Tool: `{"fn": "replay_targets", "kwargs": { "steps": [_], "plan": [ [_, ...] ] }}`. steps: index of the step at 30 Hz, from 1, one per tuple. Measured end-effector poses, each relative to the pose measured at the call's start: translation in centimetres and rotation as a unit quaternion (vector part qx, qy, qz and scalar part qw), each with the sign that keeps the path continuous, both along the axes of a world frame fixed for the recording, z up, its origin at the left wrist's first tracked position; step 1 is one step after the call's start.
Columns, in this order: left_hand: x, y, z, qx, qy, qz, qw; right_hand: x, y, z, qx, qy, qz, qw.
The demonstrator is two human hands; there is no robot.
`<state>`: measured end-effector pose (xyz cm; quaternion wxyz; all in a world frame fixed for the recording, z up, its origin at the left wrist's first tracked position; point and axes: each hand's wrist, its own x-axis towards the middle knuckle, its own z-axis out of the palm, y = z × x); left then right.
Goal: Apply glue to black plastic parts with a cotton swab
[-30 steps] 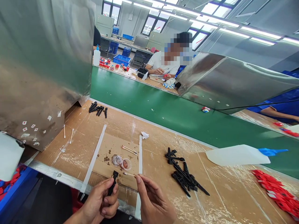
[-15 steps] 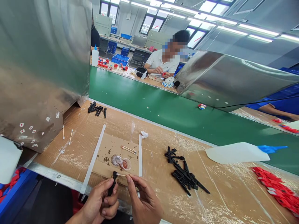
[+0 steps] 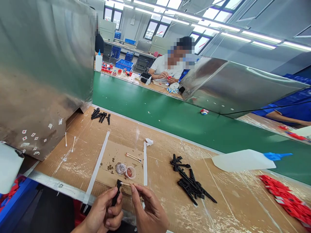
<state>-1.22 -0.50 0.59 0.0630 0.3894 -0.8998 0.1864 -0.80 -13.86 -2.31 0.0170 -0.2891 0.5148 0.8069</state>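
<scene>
**Lena:** Cardboard taped over the tabletop [image 3: 218, 207], a green conveyor belt [image 3: 170, 119] behind it, and steel hoods on either side. What's in the hands?

**Marek:** Left hand [image 3: 104, 215] is clamped around a small black plastic part [image 3: 116, 193], held upright at the near edge. Right hand [image 3: 150, 212] has thumb and forefinger pinched together on a cotton swab [image 3: 125, 183], whose tip touches the top of that part.

**Lena:** So which step is it?

**Marek:** I'd judge it's the dabbing: something from the little dishes is being swabbed onto the part's head. The next move seems to call for a steady tip kept on that one spot, and a firm left grip so the piece doesn't twist.

**Lena:** Counts?

**Marek:** Two small round dishes [image 3: 125, 170], touching each other, one clear and one holding something reddish. Two spare swabs [image 3: 133, 157] lying together just beyond them, and two more [image 3: 69, 141] well to the left near the hood. Two white tape strips [image 3: 97, 166] frame the work patch.

**Lena:** And the black parts?

**Marek:** One pile [image 3: 191, 184] to the right, too tangled to count, and a smaller cluster [image 3: 100, 115] by the belt, roughly half a dozen. One white squeeze bottle [image 3: 243, 160] with a blue nozzle lies on its side; red parts [image 3: 286, 197] are heaped at far right. One small item [image 3: 204, 111] rides the belt.

**Lena:** Anyone else?

**Marek:** One co-worker [image 3: 167, 68] seated across the belt, and an arm in a blue sleeve [image 3: 286, 115] at right.
</scene>
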Motion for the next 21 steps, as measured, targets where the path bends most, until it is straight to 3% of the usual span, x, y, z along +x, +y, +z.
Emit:
{"fn": "replay_targets", "kwargs": {
  "steps": [21],
  "plan": [
    [0.01, -0.06, 0.39, 0.007, -0.005, 0.008, 1.0, 0.14, -0.02, -0.5, 0.052, -0.054, 0.009, 0.997]
  ]
}}
